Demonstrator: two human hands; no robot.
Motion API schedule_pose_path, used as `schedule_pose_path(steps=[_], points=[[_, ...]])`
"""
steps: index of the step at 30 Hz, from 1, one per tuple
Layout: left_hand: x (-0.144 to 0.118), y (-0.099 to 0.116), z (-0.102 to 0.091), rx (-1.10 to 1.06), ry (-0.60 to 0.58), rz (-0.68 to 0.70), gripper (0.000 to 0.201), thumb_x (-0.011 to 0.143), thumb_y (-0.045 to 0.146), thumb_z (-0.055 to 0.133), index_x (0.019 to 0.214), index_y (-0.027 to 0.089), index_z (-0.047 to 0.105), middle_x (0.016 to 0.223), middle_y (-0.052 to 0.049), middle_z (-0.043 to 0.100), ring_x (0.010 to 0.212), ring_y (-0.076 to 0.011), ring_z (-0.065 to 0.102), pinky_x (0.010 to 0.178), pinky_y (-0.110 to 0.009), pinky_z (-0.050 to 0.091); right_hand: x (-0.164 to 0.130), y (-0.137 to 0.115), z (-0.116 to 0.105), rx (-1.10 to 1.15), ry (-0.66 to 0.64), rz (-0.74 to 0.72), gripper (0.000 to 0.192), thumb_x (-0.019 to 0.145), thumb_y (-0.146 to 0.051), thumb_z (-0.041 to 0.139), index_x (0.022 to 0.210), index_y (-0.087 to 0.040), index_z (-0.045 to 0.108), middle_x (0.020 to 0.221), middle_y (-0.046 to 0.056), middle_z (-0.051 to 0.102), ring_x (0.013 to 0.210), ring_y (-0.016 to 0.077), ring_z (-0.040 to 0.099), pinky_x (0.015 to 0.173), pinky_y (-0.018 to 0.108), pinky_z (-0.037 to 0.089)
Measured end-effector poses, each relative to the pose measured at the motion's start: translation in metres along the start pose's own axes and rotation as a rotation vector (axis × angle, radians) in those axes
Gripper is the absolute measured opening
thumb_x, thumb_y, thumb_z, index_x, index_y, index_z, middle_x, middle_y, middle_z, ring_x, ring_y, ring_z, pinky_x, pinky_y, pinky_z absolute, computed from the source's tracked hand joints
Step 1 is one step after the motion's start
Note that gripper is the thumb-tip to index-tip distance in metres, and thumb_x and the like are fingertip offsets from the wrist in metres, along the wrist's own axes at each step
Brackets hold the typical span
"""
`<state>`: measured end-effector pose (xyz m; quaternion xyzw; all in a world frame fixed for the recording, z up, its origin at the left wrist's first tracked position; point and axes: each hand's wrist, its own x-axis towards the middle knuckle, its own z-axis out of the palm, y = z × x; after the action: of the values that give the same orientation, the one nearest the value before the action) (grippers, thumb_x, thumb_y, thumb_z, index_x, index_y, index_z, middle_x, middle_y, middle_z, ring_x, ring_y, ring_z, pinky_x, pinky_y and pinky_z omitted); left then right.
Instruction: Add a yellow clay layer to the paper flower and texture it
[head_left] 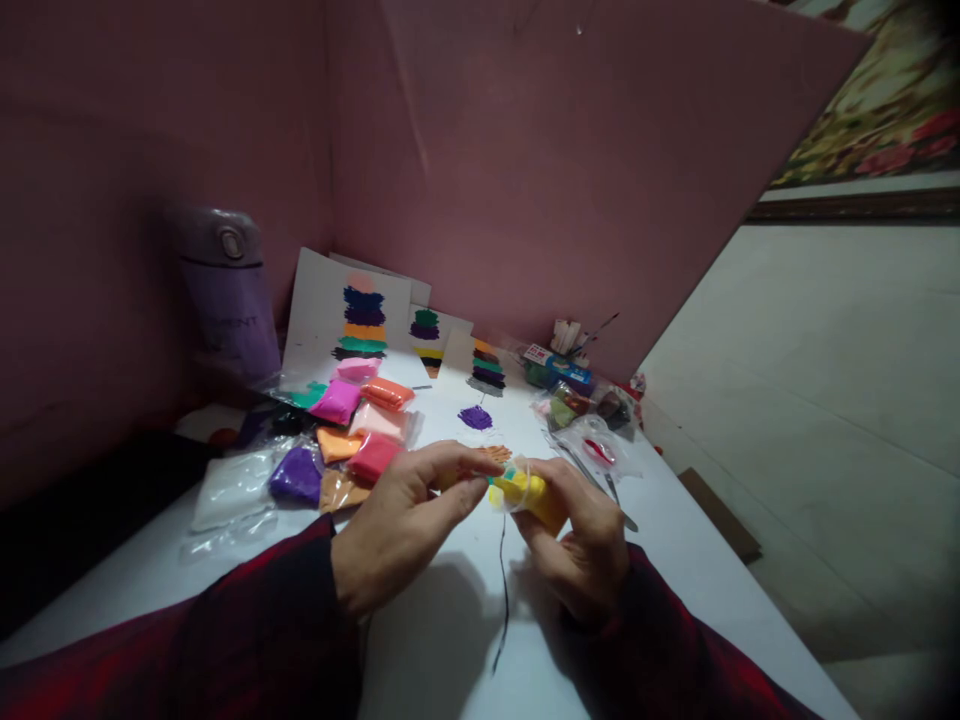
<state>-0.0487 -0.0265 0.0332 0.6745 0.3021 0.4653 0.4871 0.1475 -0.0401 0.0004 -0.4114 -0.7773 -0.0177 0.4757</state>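
Note:
Both hands meet over the middle of a white table (pixel 450 640). My right hand (pixel 581 545) grips a small clear packet of yellow clay (pixel 525 492). My left hand (pixel 409 520) pinches the packet's left end with thumb and forefinger. Just behind the hands lie a purple clay patch (pixel 475 417) and an orange shape (pixel 495 453) on white paper. Both sleeves are dark red.
Several coloured clay packets (pixel 352 430) lie at the left. White cards with stacked colour bands (pixel 364 320) lean on the pink wall. A purple flask (pixel 229 295) stands far left. More packets and tools (pixel 581 400) sit at the right, near the table edge. A thin black cord (pixel 504 590) crosses the table.

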Motion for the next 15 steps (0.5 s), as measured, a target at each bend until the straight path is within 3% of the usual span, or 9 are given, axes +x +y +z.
schedule_pose_path(steps=[4,7,9,15], points=[[-0.0033,-0.0013,0.0021,0.272,0.010,0.288,0.027,0.086,0.008,0.048,0.099,0.014,0.071,0.072,-0.001,0.052,0.065,-0.0126,0.048,0.060,-0.025,0.040,-0.0007,-0.0001,0.0009,0.009,0.016,0.019,0.028,0.078,-0.009,0.061,0.104,-0.018,0.061,0.084,0.006,0.064,0.074,0.0216,0.061,0.065,0.034,0.049],[-0.0060,-0.0037,0.0025,0.348,-0.031,0.364,0.034,0.084,0.004,0.046,0.104,0.017,0.071,0.072,-0.001,0.051,0.066,-0.0136,0.049,0.059,-0.026,0.040,-0.0002,-0.0011,0.0009,0.026,0.022,0.024,0.027,0.079,-0.010,0.061,0.104,-0.019,0.060,0.085,0.005,0.065,0.074,0.0211,0.062,0.065,0.033,0.049],[-0.0069,-0.0035,0.0026,0.341,-0.049,0.335,0.036,0.083,0.003,0.046,0.106,0.017,0.071,0.071,-0.001,0.051,0.065,-0.0135,0.049,0.058,-0.025,0.039,0.0003,-0.0017,0.0006,0.036,0.025,0.030,0.026,0.079,-0.010,0.061,0.104,-0.020,0.060,0.085,0.005,0.065,0.074,0.0213,0.063,0.065,0.033,0.050],[-0.0038,-0.0058,0.0058,0.189,-0.093,0.029,0.029,0.083,0.015,0.057,0.107,0.017,0.072,0.072,0.000,0.051,0.062,-0.0126,0.046,0.056,-0.025,0.038,-0.0002,-0.0016,-0.0002,0.033,0.014,0.005,0.030,0.078,-0.010,0.061,0.106,-0.020,0.059,0.089,0.006,0.066,0.077,0.0222,0.064,0.065,0.033,0.051]])
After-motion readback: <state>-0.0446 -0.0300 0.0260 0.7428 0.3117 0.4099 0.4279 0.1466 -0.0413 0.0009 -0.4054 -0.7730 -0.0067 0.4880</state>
